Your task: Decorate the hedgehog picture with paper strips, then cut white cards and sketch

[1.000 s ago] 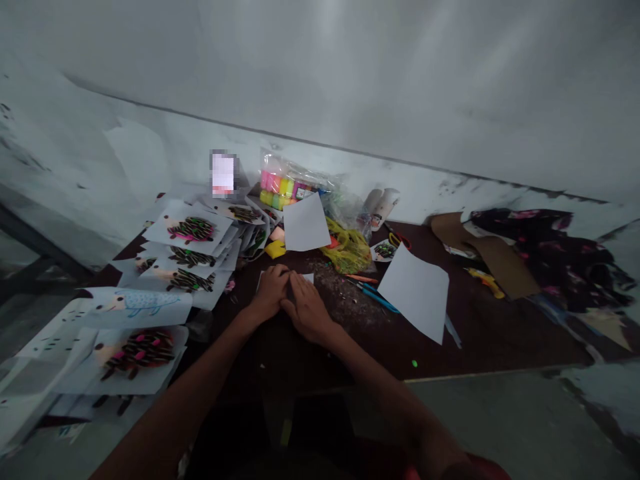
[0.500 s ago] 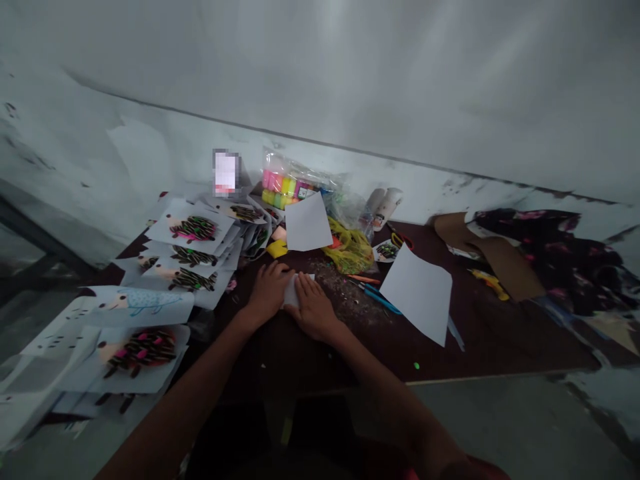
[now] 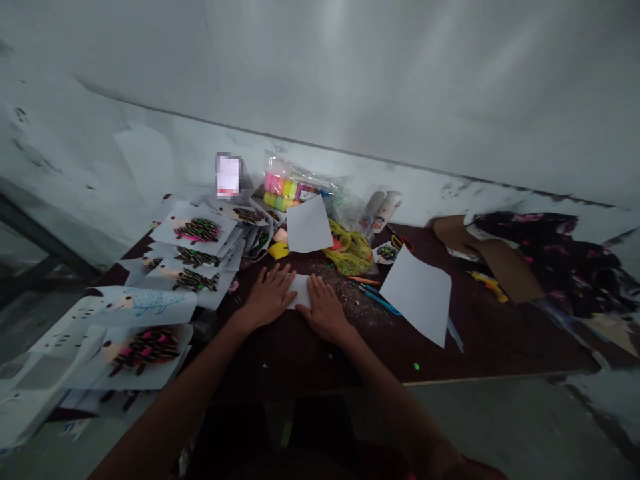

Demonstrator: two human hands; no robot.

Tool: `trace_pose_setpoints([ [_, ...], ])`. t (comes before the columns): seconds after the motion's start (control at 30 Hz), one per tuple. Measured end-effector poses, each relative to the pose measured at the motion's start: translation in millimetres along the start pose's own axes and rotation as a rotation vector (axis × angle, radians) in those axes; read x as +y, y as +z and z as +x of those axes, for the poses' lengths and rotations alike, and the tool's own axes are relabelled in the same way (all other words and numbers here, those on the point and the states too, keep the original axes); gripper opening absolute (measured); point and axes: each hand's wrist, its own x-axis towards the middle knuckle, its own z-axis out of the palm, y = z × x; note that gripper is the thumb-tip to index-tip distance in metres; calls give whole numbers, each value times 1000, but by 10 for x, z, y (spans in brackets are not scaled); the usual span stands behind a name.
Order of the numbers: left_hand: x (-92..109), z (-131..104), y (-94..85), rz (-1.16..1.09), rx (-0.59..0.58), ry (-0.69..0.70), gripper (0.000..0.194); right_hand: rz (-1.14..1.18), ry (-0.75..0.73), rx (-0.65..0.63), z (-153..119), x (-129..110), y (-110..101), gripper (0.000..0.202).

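Note:
A small piece of white paper [image 3: 300,292] lies on the dark table between my hands. My left hand [image 3: 270,295] rests flat with its fingers spread, over the paper's left side. Over the right side lies my right hand [image 3: 326,308], also flat, its thumb pointing toward the left hand. The palms and fingers hide parts of the paper. Behind it a larger white sheet [image 3: 309,225] leans on a yellow plastic bag [image 3: 353,250]. Another white sheet [image 3: 419,295] lies to the right of my right hand.
Stacked hedgehog pictures [image 3: 195,230] cover the left side. Behind are coloured bottles in clear plastic [image 3: 285,190], a pale can-like object [image 3: 389,210] and scissors [image 3: 400,240]. Blue pens [image 3: 381,301] lie right of my hands; brown cardboard [image 3: 510,270] and dark cloth [image 3: 575,267] are farther right.
My hands have moved apart sideways across the small paper, so more of its middle shows between them. The view has shifted slightly.

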Motion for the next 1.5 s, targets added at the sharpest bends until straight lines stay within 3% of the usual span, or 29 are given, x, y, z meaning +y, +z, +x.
trace_pose_setpoints([
  [0.17, 10, 12, 4, 1, -2, -13, 55, -24, 93, 64, -56, 60, -73, 77],
  [0.3, -19, -14, 41, 26, 3, 26, 54, 64, -136, 144, 77, -175, 0, 74],
  [0.43, -99, -10, 61, -6, 9, 52, 54, 157, -228, 73, 249, -342, 137, 74],
  [0.5, -155, 26, 49, -152, 92, 1, 53, 160, -181, 74, 294, -309, 157, 67],
  [0.63, -239, 108, -4, -492, 420, -188, 44, 64, -59, 153, 373, -161, 65, 54],
  [0.73, -245, 125, -36, -529, 513, -315, 38, -31, 7, 101, 444, -128, -42, 55],
  [0.93, -230, 103, -73, -444, 425, -365, 35, -93, 19, 64, 455, -128, -167, 46],
  [1.1, -220, 121, -148, -522, 263, -377, 49, 48, 73, 80, 503, 50, -165, 16],
  [1.2, -227, 145, -176, -549, 248, -354, 55, 128, 52, 138, 548, 156, -124, 14],
  [1.33, -261, 177, -205, -514, 271, -351, 50, 212, 55, 179, 559, 203, -120, 16],
  [1.5, -233, 167, -271, -237, 63, -271, 25, 90, 2, 60, 514, 86, -220, 15],
])
